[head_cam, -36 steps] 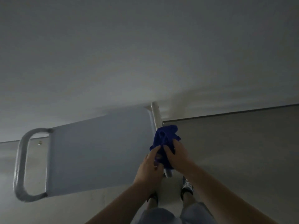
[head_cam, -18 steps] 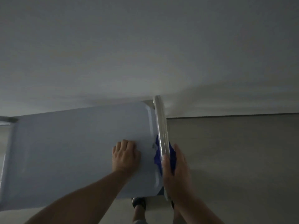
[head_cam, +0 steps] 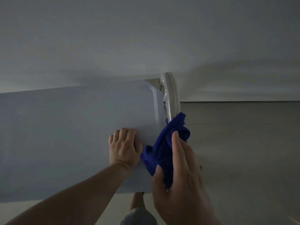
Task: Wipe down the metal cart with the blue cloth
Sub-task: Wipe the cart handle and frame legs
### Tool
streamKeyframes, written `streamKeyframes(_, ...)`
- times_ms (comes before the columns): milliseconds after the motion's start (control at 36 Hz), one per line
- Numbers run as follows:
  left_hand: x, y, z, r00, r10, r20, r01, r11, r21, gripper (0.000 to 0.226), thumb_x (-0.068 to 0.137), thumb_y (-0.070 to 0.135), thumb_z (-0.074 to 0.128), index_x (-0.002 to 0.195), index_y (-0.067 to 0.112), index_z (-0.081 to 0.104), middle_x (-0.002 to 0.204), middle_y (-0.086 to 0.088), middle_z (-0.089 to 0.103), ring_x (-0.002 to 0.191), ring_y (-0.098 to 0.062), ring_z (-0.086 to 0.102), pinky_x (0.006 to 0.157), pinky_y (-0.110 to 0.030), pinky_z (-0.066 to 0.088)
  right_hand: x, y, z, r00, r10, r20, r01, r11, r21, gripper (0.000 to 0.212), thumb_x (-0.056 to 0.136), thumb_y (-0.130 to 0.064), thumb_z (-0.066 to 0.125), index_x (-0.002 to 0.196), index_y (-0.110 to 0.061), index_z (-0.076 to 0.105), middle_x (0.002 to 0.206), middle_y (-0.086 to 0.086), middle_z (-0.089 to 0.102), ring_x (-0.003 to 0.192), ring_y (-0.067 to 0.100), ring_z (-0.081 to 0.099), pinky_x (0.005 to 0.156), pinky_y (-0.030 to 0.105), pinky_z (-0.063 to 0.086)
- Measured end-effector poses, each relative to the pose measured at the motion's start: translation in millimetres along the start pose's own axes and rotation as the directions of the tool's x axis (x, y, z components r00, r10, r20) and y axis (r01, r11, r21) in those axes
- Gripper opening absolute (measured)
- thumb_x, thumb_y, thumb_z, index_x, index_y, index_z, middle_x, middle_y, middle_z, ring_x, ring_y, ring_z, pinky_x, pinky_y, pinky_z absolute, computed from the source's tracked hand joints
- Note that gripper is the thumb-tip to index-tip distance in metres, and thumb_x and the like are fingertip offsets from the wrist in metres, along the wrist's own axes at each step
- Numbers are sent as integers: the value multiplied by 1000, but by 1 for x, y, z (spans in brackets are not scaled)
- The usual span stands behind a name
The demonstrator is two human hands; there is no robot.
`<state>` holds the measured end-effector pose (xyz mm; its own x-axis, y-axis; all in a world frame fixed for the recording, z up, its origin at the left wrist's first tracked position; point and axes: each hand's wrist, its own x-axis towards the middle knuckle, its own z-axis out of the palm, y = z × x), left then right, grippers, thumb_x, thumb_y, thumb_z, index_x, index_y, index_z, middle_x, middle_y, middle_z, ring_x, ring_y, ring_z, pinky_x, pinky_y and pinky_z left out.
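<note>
The right hand (head_cam: 183,176) holds one blue cloth (head_cam: 164,143) against the handle (head_cam: 172,98) of one metal cart (head_cam: 73,135); the left hand (head_cam: 124,147) rests on top, its grip curled and empty.

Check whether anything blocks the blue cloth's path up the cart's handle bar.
Nothing visible does. The right hand grips the blue cloth on the handle bar, and the bar above it runs clear up to its bend. The left hand rests on the cart top, beside the bar, not on it.
</note>
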<state>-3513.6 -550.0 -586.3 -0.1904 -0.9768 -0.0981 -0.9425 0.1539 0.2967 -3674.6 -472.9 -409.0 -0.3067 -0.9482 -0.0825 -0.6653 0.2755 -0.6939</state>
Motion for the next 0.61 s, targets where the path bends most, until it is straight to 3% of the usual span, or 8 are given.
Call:
streamKeyframes(83, 1, 1, -1, 1000, 2, -4, -2, 1000, 3, 17, 83, 33, 53, 85, 18, 60, 92, -9, 56, 87, -35, 52, 77, -46, 42, 3, 14, 13, 997, -46, -58, 43, 997, -61, 70, 92, -30, 73, 156, -12, 51, 147, 3, 56, 131, 27, 61, 99, 50, 58)
streamKeyframes(167, 2, 1, -1, 1000, 13, -22, -12, 1000, 8, 14, 81, 30, 56, 86, 18, 61, 92, -8, 56, 86, -35, 52, 77, -46, 41, 10, 23, 26, 989, -67, -132, 43, 983, -180, 64, 88, -31, 81, 146, -12, 63, 134, 8, 64, 119, 30, 61, 104, 40, 46)
streamKeyframes(250, 2, 1, -1, 999, 25, -28, -25, 1000, 8, 13, 79, 29, 57, 86, 18, 60, 91, -8, 55, 86, -35, 51, 76, -45, 40, 17, 29, 32, 972, -77, -221, 37, 983, -178, 59, 87, -15, 78, 144, -7, 64, 134, 13, 63, 123, 32, 59, 113, 37, 40)
streamKeyframes(333, 1, 0, -1, 1000, 20, -21, -20, 1000, 11, 15, 80, 29, 56, 87, 17, 61, 92, -9, 56, 86, -35, 52, 76, -45, 41, 25, 36, 28, 977, -58, -207, 41, 996, -83, 59, 93, -4, 63, 152, -3, 54, 145, 14, 54, 140, 34, 51, 118, 48, 42)
streamKeyframes(361, 1, 1, -1, 1000, 19, -17, -19, 1000, 13, 16, 81, 30, 56, 88, 17, 62, 93, -9, 56, 86, -35, 52, 77, -45, 41, 28, 39, 25, 979, -37, -201, 33, 999, -23, 57, 96, -3, 56, 153, -1, 52, 148, 13, 52, 142, 30, 51, 119, 41, 42)
streamKeyframes(417, 1, 1, -1, 1000, 22, -8, -21, 1000, 15, 17, 81, 30, 56, 89, 16, 62, 94, -9, 55, 87, -35, 52, 78, -45, 41, 33, 45, 19, 979, 10, -201, 6, 997, 78, 53, 100, -3, 43, 152, 1, 52, 147, 7, 50, 135, 15, 55, 114, 19, 41)
streamKeyframes(500, 2, 2, -1, 1000, 26, -6, -26, 1000, 13, 17, 80, 31, 55, 87, 16, 60, 93, -9, 55, 86, -35, 52, 77, -45, 41, 40, 53, 13, 971, 60, -230, -36, 994, 107, 46, 99, -3, 43, 141, 1, 61, 130, -3, 57, 118, -12, 54, 97, 2, 39)
streamKeyframes(611, 2, 3, -2, 1000, 22, -3, -22, 1000, 16, 17, 79, 32, 55, 86, 16, 59, 93, -10, 56, 86, -35, 52, 76, -45, 41, 53, 57, 15, 952, 203, -227, -153, 963, 220, 28, 106, -28, 44, 123, -24, 66, 106, -20, 67, 96, -10, 63, 76, 3, 44)
